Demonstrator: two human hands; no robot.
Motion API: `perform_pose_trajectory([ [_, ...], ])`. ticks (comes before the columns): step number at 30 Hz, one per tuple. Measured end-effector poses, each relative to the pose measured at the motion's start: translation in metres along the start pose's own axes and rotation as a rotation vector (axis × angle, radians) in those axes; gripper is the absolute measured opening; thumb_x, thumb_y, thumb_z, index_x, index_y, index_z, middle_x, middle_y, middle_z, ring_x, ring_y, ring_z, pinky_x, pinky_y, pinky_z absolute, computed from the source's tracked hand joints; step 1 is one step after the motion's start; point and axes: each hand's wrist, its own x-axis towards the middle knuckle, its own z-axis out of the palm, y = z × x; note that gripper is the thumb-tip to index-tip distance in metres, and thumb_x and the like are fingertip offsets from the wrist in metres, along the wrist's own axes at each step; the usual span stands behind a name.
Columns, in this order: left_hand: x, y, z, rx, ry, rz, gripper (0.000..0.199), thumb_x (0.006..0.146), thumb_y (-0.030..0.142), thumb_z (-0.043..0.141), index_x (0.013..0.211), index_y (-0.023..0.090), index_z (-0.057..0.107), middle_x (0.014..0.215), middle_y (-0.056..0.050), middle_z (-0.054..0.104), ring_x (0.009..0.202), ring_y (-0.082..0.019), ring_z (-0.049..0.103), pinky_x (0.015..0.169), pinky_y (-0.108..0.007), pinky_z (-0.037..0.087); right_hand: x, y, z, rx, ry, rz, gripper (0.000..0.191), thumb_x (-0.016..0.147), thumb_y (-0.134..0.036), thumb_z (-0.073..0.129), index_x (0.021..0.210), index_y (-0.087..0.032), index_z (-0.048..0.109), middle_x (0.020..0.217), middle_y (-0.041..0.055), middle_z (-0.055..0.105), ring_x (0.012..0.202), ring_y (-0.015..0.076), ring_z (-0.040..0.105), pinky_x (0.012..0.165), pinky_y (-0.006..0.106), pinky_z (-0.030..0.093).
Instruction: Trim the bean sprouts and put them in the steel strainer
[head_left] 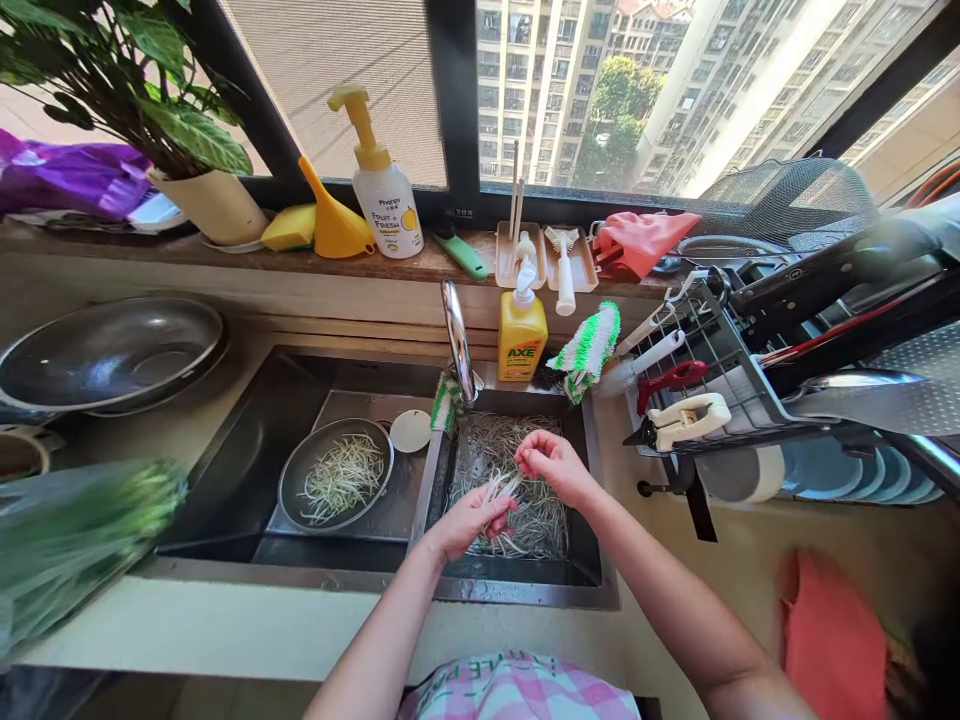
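Observation:
My left hand [463, 522] is closed around a small bunch of bean sprouts [501, 486], whose pale stems stick out past the fingers. Just above and to the right, my right hand [555, 466] has its fingertips pinched together; whatever is between them is too small to make out. Both hands are over the right sink basin [592, 480], where a mass of thin, tangled sprouts [544, 525] lies. In the left basin, a round metal pan [287, 490] contains a heap of pale bean sprouts [341, 482].
A chrome faucet [457, 340] rises behind the basins, beside a yellow AXE bottle [523, 335]. To the right stands a dish rack [742, 350] with knives and scissors. At left are a wok [112, 350] and bagged green vegetables [82, 540]. Bottles and brushes line the windowsill.

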Motion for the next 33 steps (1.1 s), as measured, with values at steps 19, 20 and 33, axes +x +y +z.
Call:
perform_pose_trajectory([
  [19, 0.001, 0.003, 0.005, 0.164, -0.013, 0.051, 0.028, 0.073, 0.041, 0.054, 0.08, 0.014, 0.048, 0.061, 0.002, 0.05, 0.055, -0.008, 0.044, 0.055, -0.023, 0.033, -0.017, 0.011, 0.004, -0.665, -0.094, -0.117, 0.007, 0.065, -0.02, 0.061, 0.071, -0.017, 0.063, 0.064, -0.0002, 0.058, 0.056, 0.0101, 0.051, 0.05, 0.019, 0.036],
  [20, 0.001, 0.003, 0.006, 0.169, -0.01, 0.04, 0.029, 0.073, 0.041, 0.054, 0.081, 0.014, 0.048, 0.061, 0.002, 0.05, 0.055, -0.008, 0.043, 0.055, -0.023, 0.033, -0.017, 0.012, 0.005, -0.666, -0.096, -0.104, 0.005, 0.065, -0.019, 0.06, 0.069, -0.017, 0.063, 0.062, -0.0007, 0.058, 0.054, 0.0097, 0.05, 0.049, 0.019, 0.035],
  [33, 0.002, -0.005, 0.006, -0.077, 0.053, -0.018, 0.033, 0.071, 0.042, 0.056, 0.088, 0.014, 0.05, 0.066, 0.0, 0.055, 0.056, -0.009, 0.05, 0.059, -0.025, 0.037, -0.019, 0.013, 0.004, -0.773, 0.002, -0.212, 0.009, 0.073, -0.019, 0.055, 0.065, -0.017, 0.057, 0.064, -0.0001, 0.056, 0.059, 0.0099, 0.049, 0.054, 0.02, 0.034],
])
